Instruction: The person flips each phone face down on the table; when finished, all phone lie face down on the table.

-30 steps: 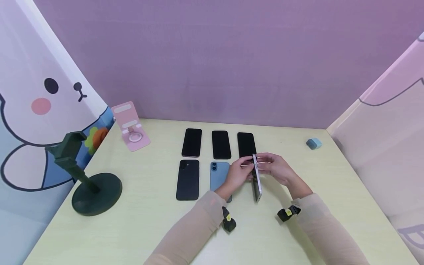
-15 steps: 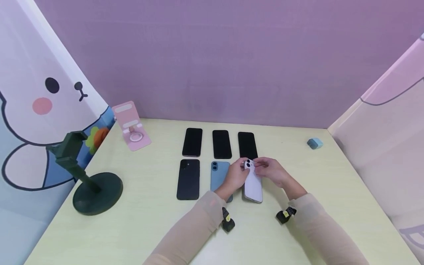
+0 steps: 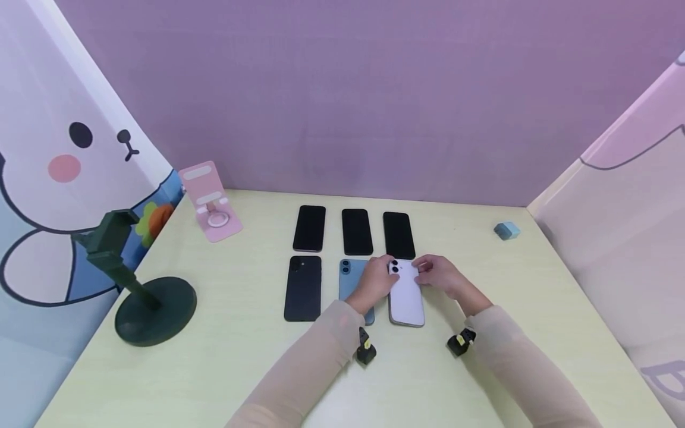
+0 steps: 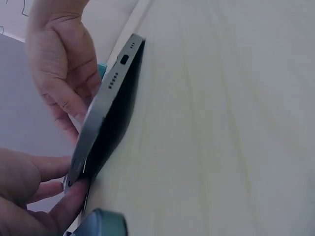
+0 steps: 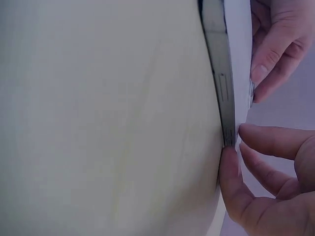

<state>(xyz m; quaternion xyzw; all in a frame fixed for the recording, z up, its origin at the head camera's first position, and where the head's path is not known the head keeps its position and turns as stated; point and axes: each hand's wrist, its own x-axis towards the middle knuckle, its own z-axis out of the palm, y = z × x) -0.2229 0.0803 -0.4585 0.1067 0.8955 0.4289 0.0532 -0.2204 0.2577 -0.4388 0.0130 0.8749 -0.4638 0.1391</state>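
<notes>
A pale lilac phone (image 3: pixel 407 300) lies back up, its two camera lenses at the far left corner. My left hand (image 3: pixel 374 279) pinches its left edge near the cameras, with the wrist over the blue phone (image 3: pixel 350 285). At the opposite edge, my right hand (image 3: pixel 443 278) grips the far right corner between thumb and fingers. In the left wrist view the phone (image 4: pixel 98 103) is tilted, its dark screen side facing the table and its port end lifted. In the right wrist view the thumb and fingers (image 5: pixel 236 169) of my right hand hold the phone's side (image 5: pixel 224 88).
Behind the lilac phone three dark phones lie in a row, the right one (image 3: pixel 398 235) closest. A black phone (image 3: pixel 302 289) is left of the blue one. Further left are a pink stand (image 3: pixel 216 214) and a dark green stand (image 3: pixel 155 312). A small blue block (image 3: pixel 506 230) sits far right.
The lilac phone, held on edge a second ago, has been turned down with its back facing up and lowered toward the table beside the blue phone. Both hands stay on it.
</notes>
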